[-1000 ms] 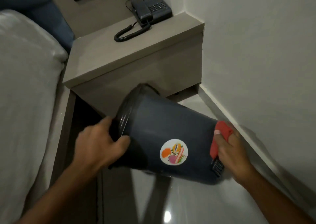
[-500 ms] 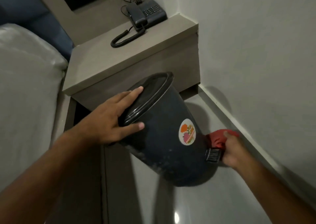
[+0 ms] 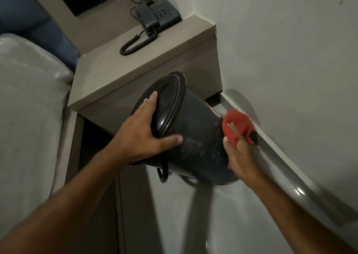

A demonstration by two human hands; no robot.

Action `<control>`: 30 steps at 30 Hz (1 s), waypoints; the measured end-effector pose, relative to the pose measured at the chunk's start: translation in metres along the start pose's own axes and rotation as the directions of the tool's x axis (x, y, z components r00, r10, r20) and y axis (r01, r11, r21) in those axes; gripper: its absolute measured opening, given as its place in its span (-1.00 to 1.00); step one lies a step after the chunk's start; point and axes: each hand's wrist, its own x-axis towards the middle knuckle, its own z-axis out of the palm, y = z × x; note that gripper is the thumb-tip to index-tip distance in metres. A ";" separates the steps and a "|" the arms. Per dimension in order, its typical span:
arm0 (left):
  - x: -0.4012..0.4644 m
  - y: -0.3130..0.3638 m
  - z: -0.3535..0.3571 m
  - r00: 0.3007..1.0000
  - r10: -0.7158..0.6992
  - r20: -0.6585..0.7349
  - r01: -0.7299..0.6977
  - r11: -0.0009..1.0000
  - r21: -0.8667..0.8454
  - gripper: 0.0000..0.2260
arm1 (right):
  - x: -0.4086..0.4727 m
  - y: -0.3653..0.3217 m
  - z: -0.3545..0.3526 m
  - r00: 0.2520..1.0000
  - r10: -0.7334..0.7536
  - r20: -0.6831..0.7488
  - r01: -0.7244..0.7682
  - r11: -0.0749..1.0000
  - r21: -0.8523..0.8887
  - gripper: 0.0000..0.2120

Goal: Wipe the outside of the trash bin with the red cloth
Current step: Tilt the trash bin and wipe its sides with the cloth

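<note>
The dark trash bin (image 3: 195, 137) is tilted above the floor, its lidded top pointing up and to the left, its base down to the right. My left hand (image 3: 144, 135) clasps the lid rim, fingers spread over the lid and thumb on the side wall. My right hand (image 3: 239, 157) presses the red cloth (image 3: 237, 125) against the bin's lower right side near the base. Only a sliver of the bin's round sticker (image 3: 214, 111) shows at the upper edge. A thin black handle loop (image 3: 163, 171) hangs under the bin.
A grey bedside cabinet (image 3: 135, 73) stands right behind the bin, with a dark corded phone (image 3: 157, 17) on top. The bed (image 3: 29, 118) lies to the left. A white wall with a grey skirting board (image 3: 280, 168) runs close along the right. Glossy floor (image 3: 203, 224) lies below.
The bin has turned so the sticker rolled away to the far side. My right hand with the cloth moved up along the bin's lower side; my left hand stays on the lid rim.
</note>
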 end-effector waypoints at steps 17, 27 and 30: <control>0.001 0.019 -0.007 0.950 -0.016 -0.311 0.043 0.996 0.081 -0.19 | -0.001 -0.078 0.098 0.906 -0.423 0.008 0.420 0.897 -0.136 -0.41; 0.020 0.030 -0.007 0.937 0.051 -0.347 0.010 0.985 0.172 -0.21 | -0.001 0.036 0.027 0.988 -0.052 -0.146 0.005 0.951 -0.308 -0.49; 0.024 0.033 -0.006 0.940 0.051 -0.336 0.017 0.981 0.194 -0.22 | -0.017 -0.008 0.093 0.904 -0.424 -0.056 0.373 0.845 -0.383 -0.42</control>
